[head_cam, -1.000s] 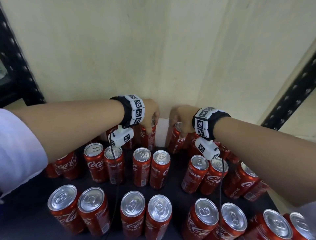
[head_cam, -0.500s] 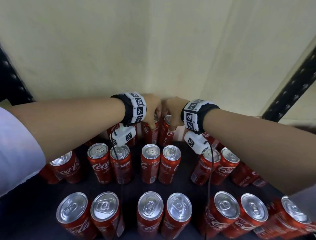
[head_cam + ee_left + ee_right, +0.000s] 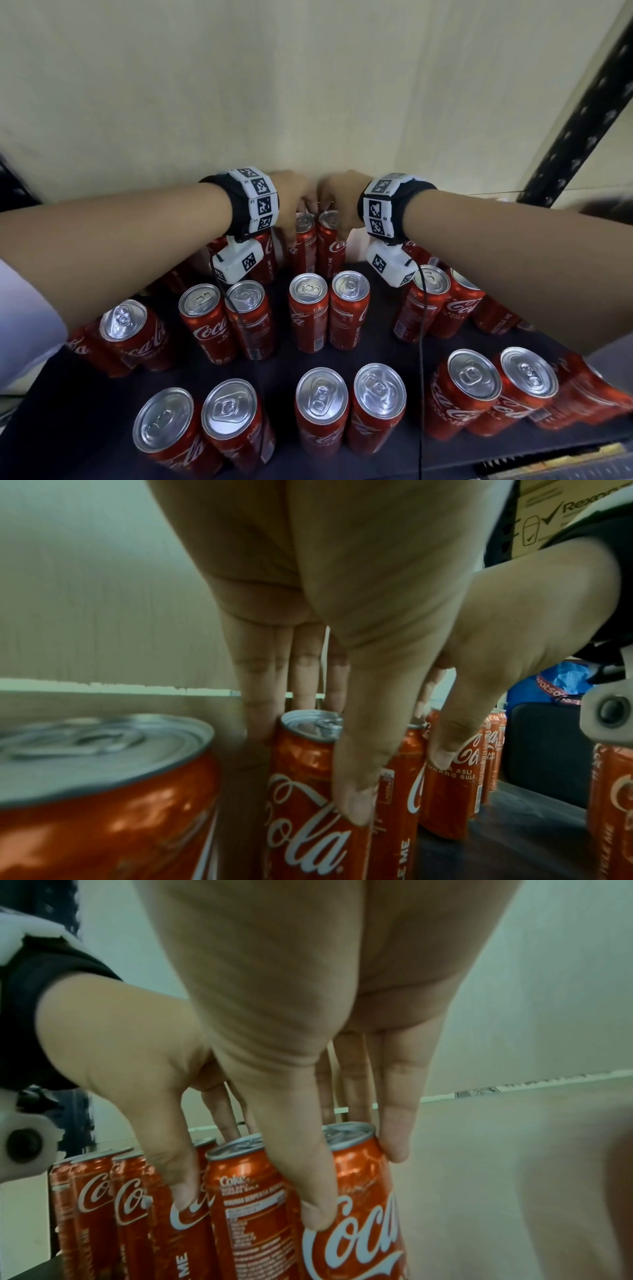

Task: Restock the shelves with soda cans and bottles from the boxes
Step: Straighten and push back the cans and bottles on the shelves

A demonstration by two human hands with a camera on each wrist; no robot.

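The two soda cans [image 3: 317,240] stand touching at the shelf's [image 3: 387,346] back edge, the left hand [image 3: 294,202] and right hand [image 3: 342,202] each pinching one near its rim, so a hasty release could, likely, topple them into neighbouring cans.

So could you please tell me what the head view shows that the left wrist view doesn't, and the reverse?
Only the head view shows the whole layout: paired cans in rows on the dark shelf, the black upright at right, and both wristbands.

Only the left wrist view shows a cardboard box and a blue bag behind, plus the left thumb against its can's label.

Both show the left hand gripping one back-row can and the right hand gripping its neighbour.
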